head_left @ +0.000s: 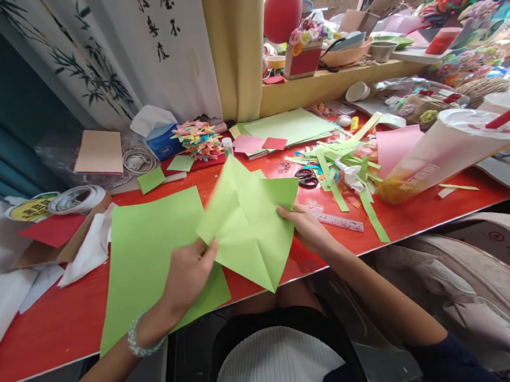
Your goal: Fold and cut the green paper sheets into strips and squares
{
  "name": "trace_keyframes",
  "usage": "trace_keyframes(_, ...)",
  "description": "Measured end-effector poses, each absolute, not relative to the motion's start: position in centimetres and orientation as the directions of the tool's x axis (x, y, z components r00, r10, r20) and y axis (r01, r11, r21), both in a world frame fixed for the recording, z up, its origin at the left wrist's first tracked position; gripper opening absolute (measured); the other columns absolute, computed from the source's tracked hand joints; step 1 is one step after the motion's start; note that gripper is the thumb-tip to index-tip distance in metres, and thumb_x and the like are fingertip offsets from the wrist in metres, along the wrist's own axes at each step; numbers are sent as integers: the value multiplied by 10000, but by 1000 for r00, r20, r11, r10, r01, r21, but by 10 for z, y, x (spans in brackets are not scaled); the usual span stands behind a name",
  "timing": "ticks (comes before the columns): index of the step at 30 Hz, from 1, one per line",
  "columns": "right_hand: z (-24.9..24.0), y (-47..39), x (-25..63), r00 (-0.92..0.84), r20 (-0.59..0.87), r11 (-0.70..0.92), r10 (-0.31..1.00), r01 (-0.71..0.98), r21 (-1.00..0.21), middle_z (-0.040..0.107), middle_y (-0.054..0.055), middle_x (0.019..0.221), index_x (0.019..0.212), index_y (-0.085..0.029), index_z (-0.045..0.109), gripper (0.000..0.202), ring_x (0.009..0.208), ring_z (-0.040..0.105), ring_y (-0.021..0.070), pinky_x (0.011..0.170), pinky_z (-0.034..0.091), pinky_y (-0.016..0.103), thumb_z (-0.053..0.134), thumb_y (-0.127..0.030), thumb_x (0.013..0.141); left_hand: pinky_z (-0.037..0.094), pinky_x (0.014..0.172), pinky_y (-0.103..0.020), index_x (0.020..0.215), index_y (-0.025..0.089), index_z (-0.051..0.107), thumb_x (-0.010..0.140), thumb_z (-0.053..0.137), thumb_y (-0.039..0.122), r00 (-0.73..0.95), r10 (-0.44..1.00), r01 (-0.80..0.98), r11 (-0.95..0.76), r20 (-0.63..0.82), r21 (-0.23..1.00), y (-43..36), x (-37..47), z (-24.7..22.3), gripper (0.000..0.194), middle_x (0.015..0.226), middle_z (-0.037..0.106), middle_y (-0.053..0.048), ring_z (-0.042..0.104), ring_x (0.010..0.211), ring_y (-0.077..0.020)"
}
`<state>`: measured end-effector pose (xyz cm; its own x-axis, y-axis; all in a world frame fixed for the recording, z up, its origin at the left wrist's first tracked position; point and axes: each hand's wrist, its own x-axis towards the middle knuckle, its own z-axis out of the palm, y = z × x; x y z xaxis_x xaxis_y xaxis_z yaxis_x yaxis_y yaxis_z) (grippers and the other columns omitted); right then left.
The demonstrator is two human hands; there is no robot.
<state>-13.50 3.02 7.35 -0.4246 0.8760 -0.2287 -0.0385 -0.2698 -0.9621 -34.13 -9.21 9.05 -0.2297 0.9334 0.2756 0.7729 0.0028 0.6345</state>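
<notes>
A creased sheet of light green paper (244, 232) is held up between both my hands, above the table's front edge. My left hand (190, 270) pinches its left edge between thumb and fingers. On the right side, my right hand (307, 228) grips the opposite edge, its thumb on the near face. Fold lines cross the middle of the sheet, and its corners point up and down. Under my left hand lies a larger flat green sheet (149, 238), partly covered by that hand and the raised paper.
Black scissors (307, 178), a pink patterned ruler (341, 221) and green paper strips (332, 177) lie to the right on the red table (73, 323). A large drink cup (442, 150) stands beyond them. A glue stick (227, 147) and folded paper pieces (196, 140) sit behind.
</notes>
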Motion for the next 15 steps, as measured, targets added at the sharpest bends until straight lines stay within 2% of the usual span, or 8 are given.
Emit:
trace_keyframes(1,72,32,-135,-414,-245,-293,877,-56,-955,710,92,1047,991,-201,671,276,989,653,274,864,522,439,596,-403,820,487,516,-234,1004,189,734,829,473,141,-59,913,892,-134,404,433,-94,-342,87,318,579,659,-1,589,485,-145)
trace_keyframes(3,72,33,-135,-404,-256,-317,878,-90,-944,714,72,1014,975,-220,669,276,951,656,258,804,529,388,655,-406,771,536,606,-238,1202,200,650,766,381,-4,275,795,934,-354,540,46,-98,-341,81,552,836,739,-49,682,657,-160)
trace_keyframes(5,77,33,-135,-423,-257,-345,869,-144,-927,708,51,1032,985,-244,656,308,945,652,240,745,527,336,685,-434,745,569,746,-304,1291,195,580,717,375,-63,431,711,898,-397,555,-188,-100,-336,80,662,1143,686,-134,694,946,-223)
trace_keyframes(7,83,32,-133,-484,-223,-379,846,-252,-891,695,40,1089,1024,-265,643,372,980,643,234,729,525,314,630,-536,770,562,836,-382,1307,185,563,700,419,-77,461,699,887,-379,547,-264,-101,-331,82,677,1299,579,-207,613,1136,-297)
trace_keyframes(9,87,31,-132,-546,-162,-405,822,-362,-840,679,40,1144,1074,-276,634,497,1036,630,241,756,527,320,491,-671,807,538,895,-445,1307,160,560,695,451,-74,470,697,883,-388,542,-266,-101,-324,86,664,1350,513,-255,532,1227,-348)
trace_keyframes(12,90,29,-131,-562,-106,-394,820,-421,-817,669,53,1174,1123,-277,623,659,1104,604,269,800,528,351,358,-782,793,492,957,-511,1297,114,556,711,472,-48,480,689,875,-421,543,-240,-101,-315,92,614,1364,483,-285,447,1292,-382)
trace_keyframes(15,93,28,-132,-510,-46,-311,859,-449,-838,672,56,1166,1169,-289,613,718,1136,586,285,837,528,390,335,-817,769,471,974,-541,1283,89,557,735,485,1,482,683,871,-439,549,-219,-100,-308,94,559,1361,481,-294,435,1298,-388)
